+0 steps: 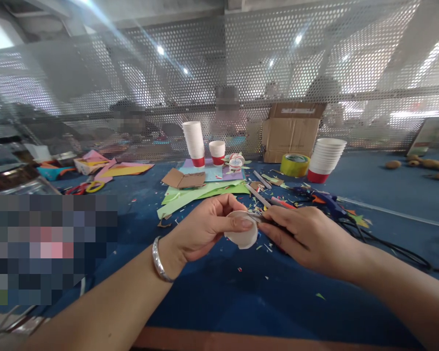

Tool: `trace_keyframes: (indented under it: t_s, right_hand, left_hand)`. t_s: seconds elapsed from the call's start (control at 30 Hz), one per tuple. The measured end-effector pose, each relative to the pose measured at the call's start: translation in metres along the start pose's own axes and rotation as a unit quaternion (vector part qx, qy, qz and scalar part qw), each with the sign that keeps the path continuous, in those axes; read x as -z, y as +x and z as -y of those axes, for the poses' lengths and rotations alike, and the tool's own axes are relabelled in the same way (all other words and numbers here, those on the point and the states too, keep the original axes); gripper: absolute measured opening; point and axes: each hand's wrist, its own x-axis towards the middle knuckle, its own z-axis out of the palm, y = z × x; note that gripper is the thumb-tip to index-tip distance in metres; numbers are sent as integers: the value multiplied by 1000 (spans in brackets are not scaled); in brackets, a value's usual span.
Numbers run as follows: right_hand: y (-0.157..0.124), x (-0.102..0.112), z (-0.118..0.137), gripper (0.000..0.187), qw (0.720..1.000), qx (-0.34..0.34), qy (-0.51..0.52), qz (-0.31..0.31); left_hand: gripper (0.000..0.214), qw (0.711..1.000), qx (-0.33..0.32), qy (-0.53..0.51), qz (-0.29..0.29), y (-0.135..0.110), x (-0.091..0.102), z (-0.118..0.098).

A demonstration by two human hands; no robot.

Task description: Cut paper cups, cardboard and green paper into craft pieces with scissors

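Note:
My left hand (205, 226) pinches a small white paper cup piece (242, 235) between thumb and fingers, just above the blue table (241, 292). My right hand (300, 234) is closed around scissors (258, 218), whose metal blades meet the cup piece's upper edge. A silver bangle (159, 261) circles my left wrist. Small paper scraps lie scattered on the cloth under both hands.
Behind the hands lie green paper sheets (201, 192), cardboard bits (183, 179), stacks of white paper cups (194, 143) (325, 158), a yellow tape roll (294, 165), a blue glue gun (327, 201) with black cable, and a cardboard box (290, 131). A perforated metal screen rises at the back.

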Motion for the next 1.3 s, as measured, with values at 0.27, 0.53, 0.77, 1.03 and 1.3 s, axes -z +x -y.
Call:
trace_keyframes:
  t_s: [0.27,0.53,0.77,1.03,1.3]
  right_hand:
    - [1,1,1,27,1000,-17,1,19]
    - [2,0,1,27,1000,-6,-2,19]
    - [7,3,-6,31,992,-79,59,-76]
    - [10,4,-16,32,985,-142,19,-100]
    - [11,-2,-11,32,981,-141,-55,122]
  left_hand:
    - [29,1000,15,9,-3,1,1,-1]
    - [33,998,54,23,20,0,0,-1]
    - [29,1000,18,17,0,3,1,0]
    - [23,978,31,204,41,3,14,-9]
    - [14,811,-20,584,38,-1,29,-16]
